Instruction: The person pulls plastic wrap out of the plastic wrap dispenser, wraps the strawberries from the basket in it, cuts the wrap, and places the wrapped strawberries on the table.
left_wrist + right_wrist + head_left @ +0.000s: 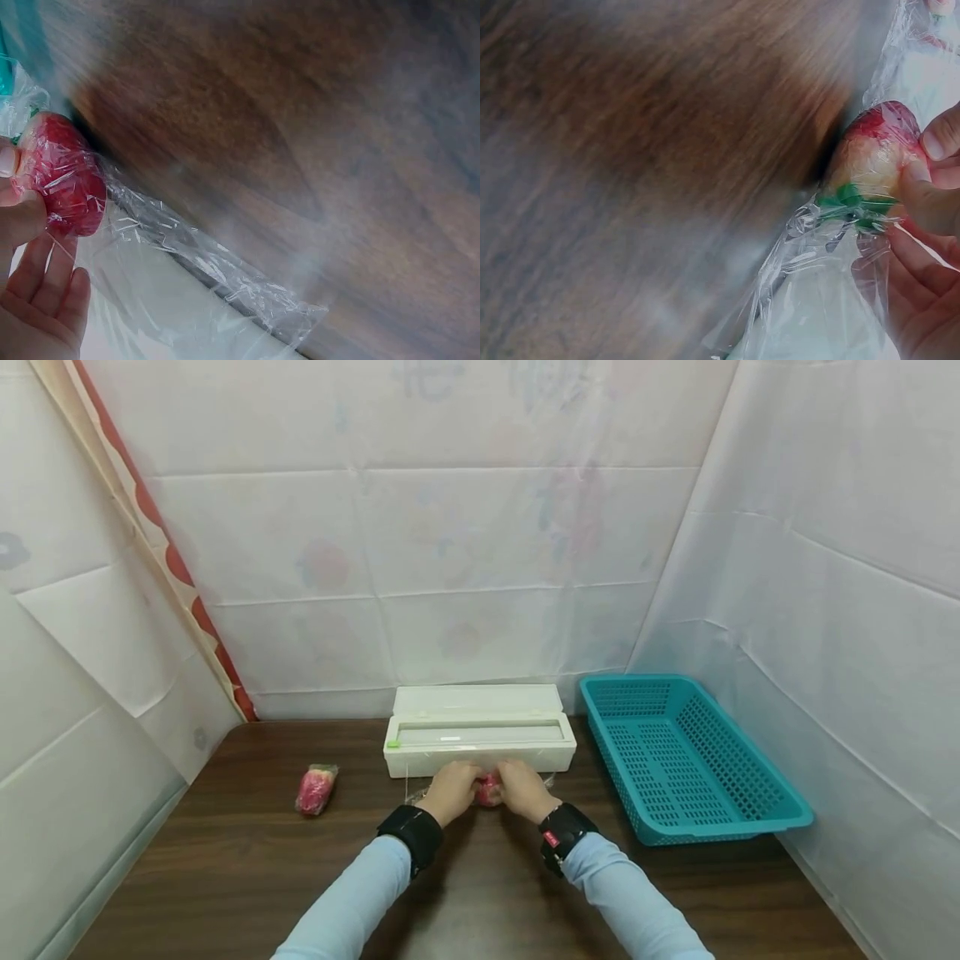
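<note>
Blue sleeves (360,889) in foreground, wrapped red piece (489,790) in both hands

Piece is pinched by left hand (448,792) and right hand (527,790), fingers and thumbs, just in front of white box (480,762). Raised lid (477,698) is shown by head view only. Green end (855,199) is shown clearly from right wrist; mostly the red side from left wrist, with loose clear film (232,277) trailing. Second wrapped piece (316,790) on table (217,860) and teal basket (783,814) are captured whole by head view.

Red label (551,839) on black wristband (567,837) illegible; faint characters (431,377) on wall (480,535) unreadable.
</note>
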`<state>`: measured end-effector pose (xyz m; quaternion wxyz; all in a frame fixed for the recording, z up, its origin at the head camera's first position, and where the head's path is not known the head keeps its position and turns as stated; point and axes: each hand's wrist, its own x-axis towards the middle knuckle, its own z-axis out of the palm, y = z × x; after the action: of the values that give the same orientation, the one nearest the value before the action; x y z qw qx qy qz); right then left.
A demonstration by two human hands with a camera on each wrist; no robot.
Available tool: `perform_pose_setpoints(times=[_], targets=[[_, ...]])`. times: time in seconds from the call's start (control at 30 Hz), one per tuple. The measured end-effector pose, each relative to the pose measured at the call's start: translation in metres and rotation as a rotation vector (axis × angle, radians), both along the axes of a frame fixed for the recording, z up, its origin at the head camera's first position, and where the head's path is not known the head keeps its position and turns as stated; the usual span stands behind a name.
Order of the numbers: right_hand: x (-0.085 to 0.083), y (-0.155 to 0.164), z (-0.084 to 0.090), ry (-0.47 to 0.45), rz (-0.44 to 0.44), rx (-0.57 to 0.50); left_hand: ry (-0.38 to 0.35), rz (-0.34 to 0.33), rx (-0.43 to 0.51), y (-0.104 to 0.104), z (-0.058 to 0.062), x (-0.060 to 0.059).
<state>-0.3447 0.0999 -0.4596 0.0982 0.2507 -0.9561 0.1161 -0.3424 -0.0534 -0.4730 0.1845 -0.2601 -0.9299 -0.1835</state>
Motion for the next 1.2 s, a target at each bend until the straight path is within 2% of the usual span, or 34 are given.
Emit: perform_pose_setpoints(times=[0.2, 0.53, 0.8, 0.93, 1.03, 1.2], targets=[[-0.007, -0.002, 0.001, -0.020, 0.006, -0.057, -0.008, 0.008, 0.019, 0.000, 0.000, -0.007], [-0.016, -0.003, -0.003, -0.096, -0.033, -0.124, -0.056, 0.044, 0.037, 0.002, 0.001, -0.008], [-0.022, -0.003, -0.001, -0.110, -0.028, -0.161, -0.073, 0.048, 0.057, 0.002, 0.002, -0.013], [-0.023, -0.001, -0.001, -0.123, -0.030, -0.163, -0.090, 0.028, 0.073, 0.001, 0.000, -0.015], [-0.022, 0.000, -0.002, -0.134, -0.023, -0.159, -0.086, -0.014, 0.099, -0.001, -0.001, -0.015], [-0.019, 0.002, 0.001, -0.168, -0.016, -0.171, -0.003, -0.074, 0.112, -0.003, -0.002, -0.010]])
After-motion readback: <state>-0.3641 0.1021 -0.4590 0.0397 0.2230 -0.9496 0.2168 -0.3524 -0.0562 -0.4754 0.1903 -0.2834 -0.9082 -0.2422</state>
